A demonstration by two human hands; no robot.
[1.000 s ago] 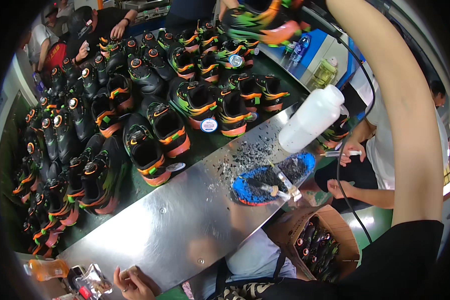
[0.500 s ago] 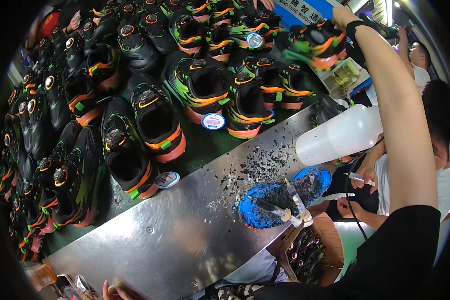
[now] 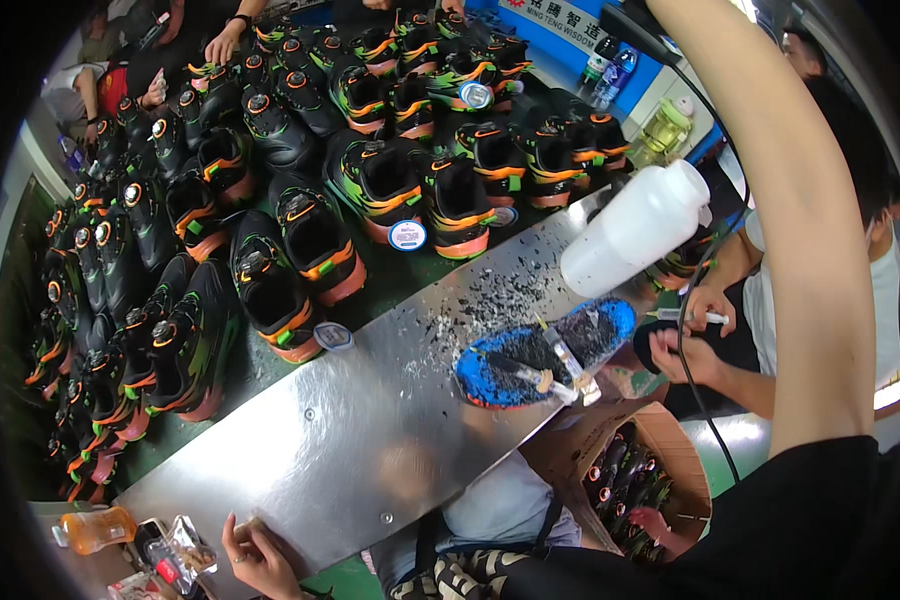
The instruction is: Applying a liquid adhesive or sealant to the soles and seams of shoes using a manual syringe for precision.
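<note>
My right forearm [image 3: 770, 230] rises bare from a black sleeve at the lower right to the top edge, where the hand is cut off. A black cable [image 3: 692, 300] hangs along it. My left hand is not in view. Beside the forearm a white plastic bottle [image 3: 635, 240] sits tilted above the end of a steel table top [image 3: 300, 440]. On the steel lies an upturned shoe with a blue sole [image 3: 545, 355], with small tools lying across it. Black shavings [image 3: 480, 300] are scattered around it.
Several rows of black shoes with orange and green trim [image 3: 310, 240] fill the green table behind. A co-worker's hands [image 3: 690, 320] hold a thin tool at the right. A cardboard box of shoes [image 3: 630, 480] stands below. Another person's hand [image 3: 260, 555] rests at the steel's near edge, near an orange bottle [image 3: 95, 528].
The view has swung, so the shoes and steel table sit lower and more central. My right hand, seen near the top edge half a second ago, has passed out of the picture.
</note>
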